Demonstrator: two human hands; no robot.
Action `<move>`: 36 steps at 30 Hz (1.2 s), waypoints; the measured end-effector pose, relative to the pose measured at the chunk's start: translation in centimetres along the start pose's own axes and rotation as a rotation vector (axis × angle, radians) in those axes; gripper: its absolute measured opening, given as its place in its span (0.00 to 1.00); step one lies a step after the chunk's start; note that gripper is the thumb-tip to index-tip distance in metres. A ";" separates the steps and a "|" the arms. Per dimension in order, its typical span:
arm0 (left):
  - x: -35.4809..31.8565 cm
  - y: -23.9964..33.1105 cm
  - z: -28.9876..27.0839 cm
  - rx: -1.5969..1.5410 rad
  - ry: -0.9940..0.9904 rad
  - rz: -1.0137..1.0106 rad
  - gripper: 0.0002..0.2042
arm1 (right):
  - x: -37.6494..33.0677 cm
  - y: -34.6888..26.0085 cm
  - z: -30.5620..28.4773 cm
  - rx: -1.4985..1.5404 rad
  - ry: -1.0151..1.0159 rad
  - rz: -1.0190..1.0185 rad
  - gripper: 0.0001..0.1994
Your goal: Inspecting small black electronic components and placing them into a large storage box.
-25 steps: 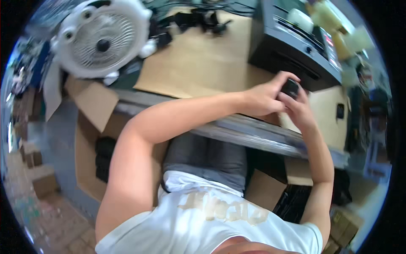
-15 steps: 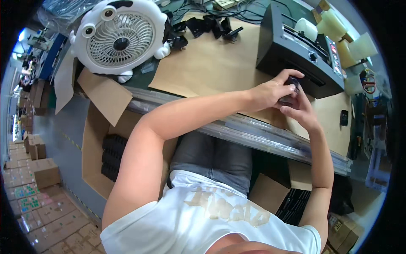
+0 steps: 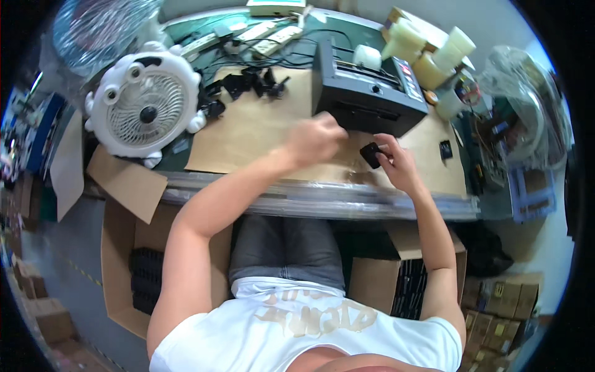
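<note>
- Right hand [image 3: 396, 164] pinched a small black part [image 3: 370, 154] at the bench edge, tilted up, likely for access.
- Left hand [image 3: 315, 137], blurred, loosely curled, held nothing visible, just beside the black machine [image 3: 365, 93].
- Loose black parts [image 3: 248, 84] and white fan [image 3: 144, 111] sat farther back.

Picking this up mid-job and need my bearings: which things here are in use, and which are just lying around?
In use:
right hand holding small black plastic block
left hand, blurred, before the black box-shaped machine

Lying about:
white round fan
pale tape rolls
loose black clips
open cardboard box
</note>
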State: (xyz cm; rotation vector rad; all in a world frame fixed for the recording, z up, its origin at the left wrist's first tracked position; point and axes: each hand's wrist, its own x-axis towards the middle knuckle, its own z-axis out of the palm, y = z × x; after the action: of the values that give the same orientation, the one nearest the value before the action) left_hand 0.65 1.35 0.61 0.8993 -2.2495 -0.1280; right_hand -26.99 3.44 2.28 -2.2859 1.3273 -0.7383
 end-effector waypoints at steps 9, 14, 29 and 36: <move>3.2 -11.4 -2.2 0.597 -0.026 -0.417 0.15 | -4.6 12.2 -7.8 -0.575 0.469 0.497 0.09; 1.5 -11.5 0.3 0.691 -0.043 -0.265 0.11 | -3.2 16.4 -8.8 -0.570 0.503 0.580 0.09; -1.0 -12.7 -2.1 0.967 -0.151 0.013 0.07 | 3.9 6.6 -5.4 -0.360 0.861 -0.107 0.11; -0.3 -2.9 -5.4 -0.517 -0.509 -0.498 0.08 | 8.1 5.5 -3.7 -0.359 0.850 -0.023 0.11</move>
State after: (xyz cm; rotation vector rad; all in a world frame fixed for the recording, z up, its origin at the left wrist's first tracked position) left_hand 5.91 0.22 3.58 1.1984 -2.1956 -1.2218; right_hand -29.58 -6.51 3.99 -2.3277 1.9046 -1.7248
